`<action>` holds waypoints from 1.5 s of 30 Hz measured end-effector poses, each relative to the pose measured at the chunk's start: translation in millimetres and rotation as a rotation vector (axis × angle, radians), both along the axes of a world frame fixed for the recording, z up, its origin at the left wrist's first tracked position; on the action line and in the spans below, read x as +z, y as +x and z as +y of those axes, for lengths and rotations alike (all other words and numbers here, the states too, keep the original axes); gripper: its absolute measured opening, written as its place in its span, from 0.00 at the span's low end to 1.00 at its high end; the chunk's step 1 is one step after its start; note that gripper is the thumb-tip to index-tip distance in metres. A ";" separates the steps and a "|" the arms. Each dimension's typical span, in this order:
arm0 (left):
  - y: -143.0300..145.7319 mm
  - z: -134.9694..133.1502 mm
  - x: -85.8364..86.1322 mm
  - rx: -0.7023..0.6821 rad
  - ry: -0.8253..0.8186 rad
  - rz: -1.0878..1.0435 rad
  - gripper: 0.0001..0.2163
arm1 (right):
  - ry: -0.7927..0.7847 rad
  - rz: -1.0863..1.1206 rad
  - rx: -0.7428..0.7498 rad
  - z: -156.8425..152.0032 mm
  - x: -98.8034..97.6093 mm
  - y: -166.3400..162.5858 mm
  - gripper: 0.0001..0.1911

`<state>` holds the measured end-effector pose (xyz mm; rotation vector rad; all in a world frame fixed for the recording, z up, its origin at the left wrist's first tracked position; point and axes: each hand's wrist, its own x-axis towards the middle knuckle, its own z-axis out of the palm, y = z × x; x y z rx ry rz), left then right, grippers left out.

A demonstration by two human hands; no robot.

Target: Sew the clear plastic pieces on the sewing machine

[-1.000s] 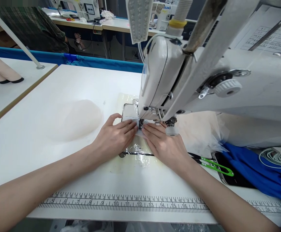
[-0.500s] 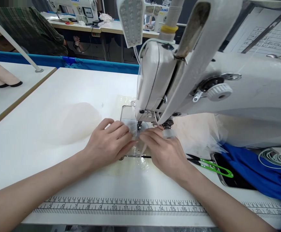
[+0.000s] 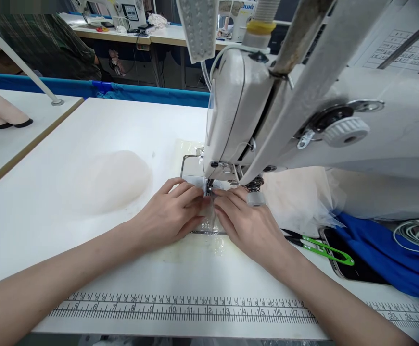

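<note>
At the presser foot [image 3: 209,186] of a white sewing machine [image 3: 227,115], my two hands come close together. My left hand [image 3: 175,209] lies left of the needle, fingers curled and pinched; what they grip is hidden. My right hand [image 3: 247,216] is right of the foot, its bent fingers pressed together at the top of a thin, pale, see-through fabric strip [image 3: 212,222]. This strip hangs toward me between the hands, over the shiny film-covered plate. Left of my left hand lies a sheer, pale rounded fabric piece [image 3: 122,182].
Sheer fabric [image 3: 299,194] is bunched under the machine arm. Green-handled thread snips [image 3: 328,251] rest partly on a phone [image 3: 357,266], beside blue cloth [image 3: 386,262]. A ruler scale [image 3: 195,307] runs along the front edge. Another person's sleeve [image 3: 46,48] shows at the back left.
Both hands have shifted slightly; the left is closer to the foot, its fingers nearer the right hand's. The strip now hangs straighter. My view has moved a little, so the machine appears larger.
</note>
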<state>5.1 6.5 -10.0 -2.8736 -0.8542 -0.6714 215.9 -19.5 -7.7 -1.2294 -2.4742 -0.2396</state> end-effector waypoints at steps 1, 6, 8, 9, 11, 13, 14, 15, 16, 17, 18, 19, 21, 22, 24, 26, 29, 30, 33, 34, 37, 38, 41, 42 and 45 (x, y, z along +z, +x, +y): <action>0.2 -0.6 -0.6 0.000 0.013 0.015 0.13 | 0.016 -0.014 0.000 0.8 -1.0 0.8 0.13; -1.4 -5.2 -3.5 0.021 0.073 0.053 0.15 | 0.078 -0.061 -0.006 2.6 -2.9 3.1 0.15; -2.3 -6.2 -4.6 0.025 0.086 0.058 0.16 | 0.076 -0.062 -0.007 2.5 -2.4 2.8 0.15; -2.6 -6.4 -4.9 0.025 0.089 0.061 0.16 | 0.075 -0.062 -0.008 2.4 -2.1 2.6 0.15; -2.7 -6.0 -5.2 0.021 0.104 0.063 0.17 | 0.080 -0.065 -0.005 2.4 -2.0 2.5 0.15; -2.3 -5.2 -5.0 0.016 0.116 0.067 0.17 | 0.092 -0.068 -0.001 2.4 -2.2 2.8 0.15; -2.0 -4.9 -4.8 0.014 0.117 0.072 0.17 | 0.095 -0.069 0.000 2.5 -2.4 3.1 0.15; -1.7 -4.7 -4.6 0.013 0.115 0.080 0.17 | 0.096 -0.070 0.000 2.5 -2.6 3.5 0.15; -1.5 -4.6 -4.5 0.015 0.112 0.089 0.17 | 0.096 -0.071 -0.001 2.4 -2.7 3.8 0.15; -1.2 -4.6 -4.4 0.018 0.112 0.096 0.17 | 0.096 -0.073 0.000 2.4 -2.8 4.1 0.15; -1.0 -4.6 -4.5 0.020 0.117 0.099 0.18 | 0.097 -0.075 0.001 2.3 -2.9 4.2 0.15; -0.8 -4.8 -4.5 0.023 0.122 0.100 0.18 | 0.098 -0.078 0.003 2.3 -2.8 4.3 0.14; -0.6 -5.1 -4.7 0.025 0.128 0.097 0.18 | 0.102 -0.082 0.004 2.3 -2.8 4.2 0.14; -0.5 -5.2 -4.7 0.026 0.126 0.097 0.18 | 0.104 -0.084 0.001 2.3 -2.8 4.0 0.14; -0.5 -5.3 -4.6 0.029 0.112 0.097 0.18 | 0.109 -0.082 -0.005 2.4 -2.8 3.5 0.14; -0.7 -5.1 -4.2 0.028 0.101 0.089 0.18 | 0.112 -0.078 -0.013 2.5 -2.8 3.0 0.15; -0.9 -4.6 -3.7 0.026 0.097 0.076 0.18 | 0.109 -0.074 -0.018 2.8 -3.1 2.5 0.15; -1.0 -4.4 -3.7 0.028 0.097 0.076 0.18 | 0.108 -0.073 -0.018 2.8 -3.3 2.4 0.15; -1.1 -4.0 -4.4 0.041 0.089 0.074 0.18 | 0.100 -0.076 -0.013 2.7 -4.1 2.4 0.15; -1.1 -4.0 -4.7 0.043 0.086 0.069 0.17 | 0.098 -0.078 -0.010 2.5 -4.4 2.4 0.14; -2.2 -4.7 -4.9 0.049 0.086 0.051 0.18 | 0.098 -0.073 0.003 1.5 -5.3 2.5 0.14; -2.9 -5.3 -4.6 0.037 0.089 0.045 0.19 | 0.097 -0.067 0.009 0.9 -5.5 2.6 0.14; -5.9 -7.8 -2.8 -0.073 0.104 0.027 0.25 | 0.095 -0.042 0.042 -1.6 -4.8 4.0 0.13; -6.8 -8.7 -2.3 -0.117 0.116 0.027 0.25 | 0.093 -0.033 0.056 -2.5 -3.7 4.9 0.13; -8.3 -10.3 -2.0 -0.163 0.191 0.015 0.13 | 0.027 0.017 0.106 -4.6 3.2 9.0 0.11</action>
